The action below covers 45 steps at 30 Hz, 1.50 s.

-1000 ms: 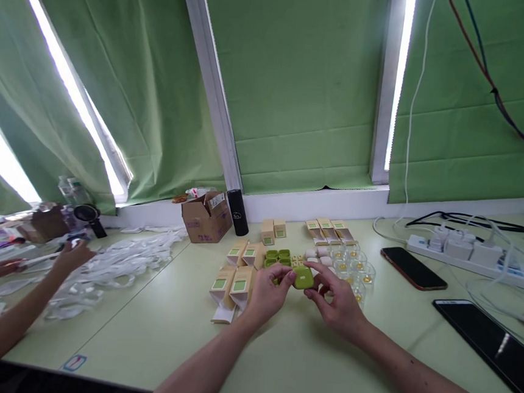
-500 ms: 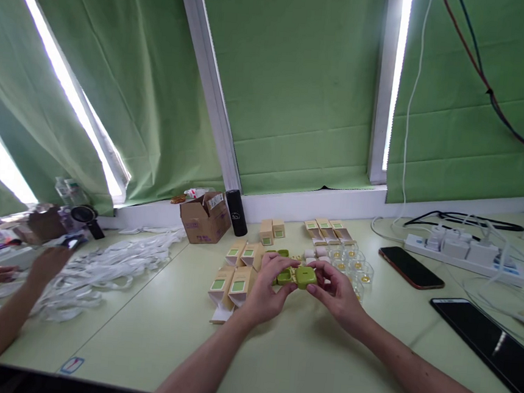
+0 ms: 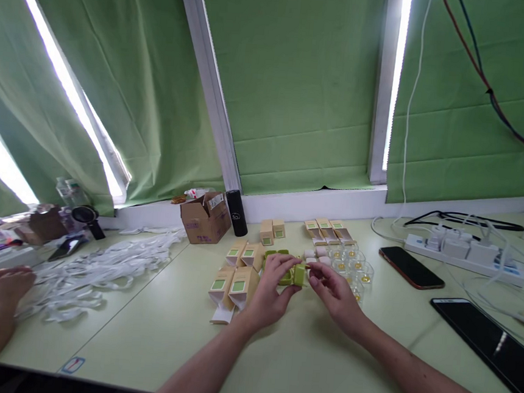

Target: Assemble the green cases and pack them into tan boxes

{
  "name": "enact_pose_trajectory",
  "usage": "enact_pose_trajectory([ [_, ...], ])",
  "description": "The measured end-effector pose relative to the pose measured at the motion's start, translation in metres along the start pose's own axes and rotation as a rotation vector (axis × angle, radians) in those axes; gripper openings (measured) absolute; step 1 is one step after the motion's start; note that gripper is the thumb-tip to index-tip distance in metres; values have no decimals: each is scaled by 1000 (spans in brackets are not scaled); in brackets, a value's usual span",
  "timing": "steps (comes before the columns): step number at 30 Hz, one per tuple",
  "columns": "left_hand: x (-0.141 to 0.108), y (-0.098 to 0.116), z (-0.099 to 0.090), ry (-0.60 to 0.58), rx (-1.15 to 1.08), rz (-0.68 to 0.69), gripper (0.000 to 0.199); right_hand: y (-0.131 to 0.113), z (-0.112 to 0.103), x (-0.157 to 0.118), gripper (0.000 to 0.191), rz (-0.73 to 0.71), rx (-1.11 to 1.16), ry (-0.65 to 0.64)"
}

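In my left hand (image 3: 277, 286) is a small green case (image 3: 300, 274) with rounded corners, gripped between thumb and fingers and turned so one side shows edge-on. My right hand (image 3: 337, 292) is just right of it, fingers bent and fingertips close together near a small pale spot; what they pinch, if anything, is too small to name. More green cases (image 3: 285, 277) lie behind my left hand, partly hidden by it. Small cream boxes (image 3: 241, 283) with green labels stand to its left. Clear cups (image 3: 357, 265) with yellow centres and pale pink-white pieces (image 3: 323, 260) sit beyond my right hand.
A co-worker's hands (image 3: 9, 284) rest by a heap of white straps (image 3: 100, 268) at left. Behind stand a brown carton (image 3: 205, 219) and a black cylinder (image 3: 236, 212). Two phones (image 3: 412, 268) and a power strip (image 3: 465, 258) with loose cables lie at right.
The green case has turned from face-up to edge-on in my left hand. My right fingers have come off it. The co-worker's hand has drawn back from the phone at left.
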<state>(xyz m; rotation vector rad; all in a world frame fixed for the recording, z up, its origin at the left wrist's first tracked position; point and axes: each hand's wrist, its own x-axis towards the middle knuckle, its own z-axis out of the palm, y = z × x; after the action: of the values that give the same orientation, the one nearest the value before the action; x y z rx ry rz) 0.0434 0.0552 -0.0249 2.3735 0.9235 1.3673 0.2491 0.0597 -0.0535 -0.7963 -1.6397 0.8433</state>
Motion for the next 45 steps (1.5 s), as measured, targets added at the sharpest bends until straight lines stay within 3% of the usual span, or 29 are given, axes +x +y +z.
enact_pose_trajectory([
  [3,3,-11,0,111,-205,-154,48,1,-3,0,22,-132,-285,34],
  [7,6,-23,0,174,-580,-312,51,2,-3,0,20,-339,-642,-101],
  [13,6,-31,2,210,-795,-413,61,9,5,-3,38,-304,-928,-303],
  [20,4,-33,3,218,-816,-434,61,11,9,-4,34,-246,-995,-421],
  [32,5,-34,4,212,-801,-443,64,11,12,-4,33,-379,-1067,-337],
  [45,5,-30,3,209,-790,-436,63,8,13,-4,31,-388,-1090,-306],
])
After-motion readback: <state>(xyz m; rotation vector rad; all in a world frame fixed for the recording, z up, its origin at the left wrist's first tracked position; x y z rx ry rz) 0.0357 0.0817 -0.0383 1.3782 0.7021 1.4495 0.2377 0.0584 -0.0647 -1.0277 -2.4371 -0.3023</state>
